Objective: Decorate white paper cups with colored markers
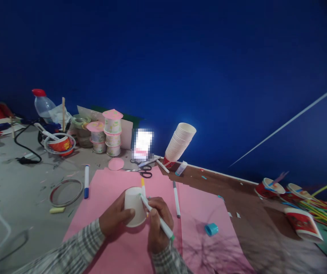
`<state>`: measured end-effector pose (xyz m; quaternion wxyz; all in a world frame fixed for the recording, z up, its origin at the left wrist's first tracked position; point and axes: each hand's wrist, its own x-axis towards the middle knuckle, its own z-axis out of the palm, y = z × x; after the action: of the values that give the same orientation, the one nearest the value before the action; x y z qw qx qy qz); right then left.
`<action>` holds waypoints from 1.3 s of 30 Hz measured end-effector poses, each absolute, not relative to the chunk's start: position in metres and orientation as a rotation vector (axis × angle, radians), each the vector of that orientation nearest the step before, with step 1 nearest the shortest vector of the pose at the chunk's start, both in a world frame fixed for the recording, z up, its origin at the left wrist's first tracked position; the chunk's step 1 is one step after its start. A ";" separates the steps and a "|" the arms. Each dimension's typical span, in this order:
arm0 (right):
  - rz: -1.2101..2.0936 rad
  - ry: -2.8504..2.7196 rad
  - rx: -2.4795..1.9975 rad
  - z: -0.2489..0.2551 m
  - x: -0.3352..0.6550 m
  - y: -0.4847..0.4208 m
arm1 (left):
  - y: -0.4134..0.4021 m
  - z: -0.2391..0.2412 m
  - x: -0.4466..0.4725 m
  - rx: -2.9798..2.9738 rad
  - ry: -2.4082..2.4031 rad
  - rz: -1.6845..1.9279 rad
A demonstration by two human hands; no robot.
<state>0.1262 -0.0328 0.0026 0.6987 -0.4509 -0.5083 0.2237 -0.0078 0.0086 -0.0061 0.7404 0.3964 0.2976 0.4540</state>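
- Left grip [113,217]: thumb and fingers pinching white paper cup [133,209], held over pink sheets [194,213] on the desk [43,236]
- Right grip [155,233]: pinching green-ended marker [148,203], its tip at the cup's side
- Grey-capped marker [177,199] lying on the sheets, right of the right grip
- Turquoise piece [211,229] farther right, also on pink
- Scissors [141,171] at sheets' far edge; cup stack [180,140] beyond

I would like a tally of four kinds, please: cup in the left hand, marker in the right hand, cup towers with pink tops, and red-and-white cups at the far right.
White cup in left hand: 1
Marker in right hand: 1
Cup towers: 2
Red-and-white cups: 3
Total: 7
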 end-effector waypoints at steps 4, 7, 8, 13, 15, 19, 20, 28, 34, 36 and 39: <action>0.522 -1.134 -1.011 0.004 0.128 -0.032 | 0.010 -0.005 -0.009 0.875 0.659 1.006; 0.540 -1.118 -1.009 0.003 0.128 -0.031 | 0.010 -0.005 -0.009 0.885 0.658 1.001; 0.550 -1.109 -1.007 0.003 0.129 -0.030 | 0.010 -0.005 -0.010 0.889 0.661 1.000; 0.576 -1.079 -1.027 0.000 0.129 -0.029 | 0.011 -0.007 -0.013 0.902 0.674 0.984; 0.577 -1.081 -1.031 0.000 0.129 -0.029 | 0.010 -0.009 -0.013 0.890 0.671 0.979; 0.582 -1.068 -1.019 0.001 0.129 -0.029 | 0.010 -0.011 -0.012 0.846 0.657 0.997; 0.587 -1.065 -1.016 0.001 0.129 -0.029 | 0.010 -0.010 -0.012 0.833 0.649 0.996; 0.586 -1.055 -0.957 0.002 0.128 -0.032 | 0.008 -0.003 -0.009 0.731 0.634 1.012; 0.554 -1.169 -0.930 0.001 0.123 -0.038 | 0.006 -0.006 -0.007 0.648 0.584 1.018; 0.536 -1.197 -0.914 0.000 0.122 -0.039 | 0.006 -0.005 -0.007 0.645 0.571 1.010; 0.524 -1.208 -0.896 0.001 0.120 -0.039 | 0.005 -0.002 -0.006 0.638 0.563 1.008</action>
<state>0.1202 -0.0392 0.0008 0.6994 -0.4022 -0.5420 0.2352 -0.0064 0.0054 -0.0018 0.7903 0.2962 0.2615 0.4682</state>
